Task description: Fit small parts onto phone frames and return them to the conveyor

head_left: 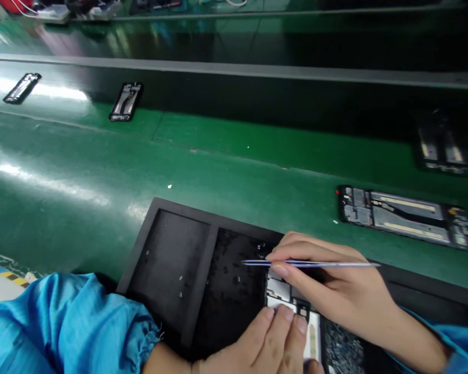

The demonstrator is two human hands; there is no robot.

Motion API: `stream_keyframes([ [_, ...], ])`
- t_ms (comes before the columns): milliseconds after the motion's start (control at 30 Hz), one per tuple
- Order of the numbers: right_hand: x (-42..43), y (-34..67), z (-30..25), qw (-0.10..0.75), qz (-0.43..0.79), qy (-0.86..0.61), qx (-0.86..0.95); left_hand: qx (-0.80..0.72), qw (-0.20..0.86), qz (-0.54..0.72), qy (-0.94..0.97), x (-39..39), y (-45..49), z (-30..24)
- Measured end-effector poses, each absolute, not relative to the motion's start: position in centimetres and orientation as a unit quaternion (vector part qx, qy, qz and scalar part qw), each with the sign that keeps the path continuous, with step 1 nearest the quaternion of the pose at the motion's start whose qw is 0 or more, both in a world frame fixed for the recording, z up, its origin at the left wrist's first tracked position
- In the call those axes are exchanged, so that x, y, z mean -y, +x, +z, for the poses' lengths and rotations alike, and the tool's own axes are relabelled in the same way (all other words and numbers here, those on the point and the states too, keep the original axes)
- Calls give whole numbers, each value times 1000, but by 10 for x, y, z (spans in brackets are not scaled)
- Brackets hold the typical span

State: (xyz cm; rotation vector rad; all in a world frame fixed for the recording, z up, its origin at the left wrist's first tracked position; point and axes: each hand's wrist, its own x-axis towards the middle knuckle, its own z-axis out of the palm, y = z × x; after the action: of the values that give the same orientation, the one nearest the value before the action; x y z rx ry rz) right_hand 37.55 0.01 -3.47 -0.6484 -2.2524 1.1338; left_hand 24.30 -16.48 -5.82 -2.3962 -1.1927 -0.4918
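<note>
At the lower left, a puffy blue sleeve point(66, 327) on the left arm. Far off at the upper left, a black phone frame point(22, 88) and one more point(126, 102) on a shiny green surface point(62, 182). In the middle, a black tray point(218, 223) with two parts and tiny screws point(238, 279) on the dark mat. At the bottom middle, left hand point(257, 343) a bit open, with fingers point(284, 314) resting on an open phone body point(281, 291) at the tray's right end, no tight hold. Just above, right hand point(335, 280) pinched shut on a thin metal pick point(312, 264), tip over the tray. At the right, a big phone frame point(398, 218) on the surface.
</note>
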Motion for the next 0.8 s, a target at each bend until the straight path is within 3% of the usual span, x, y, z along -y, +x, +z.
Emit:
stream_keyframes([
  [300,1,371,-29,236,418,-107,870,437,210,-156,-860,163,244,-54],
  [800,2,372,-37,237,426,-95,868,434,199,-159,-864,162,243,-51],
])
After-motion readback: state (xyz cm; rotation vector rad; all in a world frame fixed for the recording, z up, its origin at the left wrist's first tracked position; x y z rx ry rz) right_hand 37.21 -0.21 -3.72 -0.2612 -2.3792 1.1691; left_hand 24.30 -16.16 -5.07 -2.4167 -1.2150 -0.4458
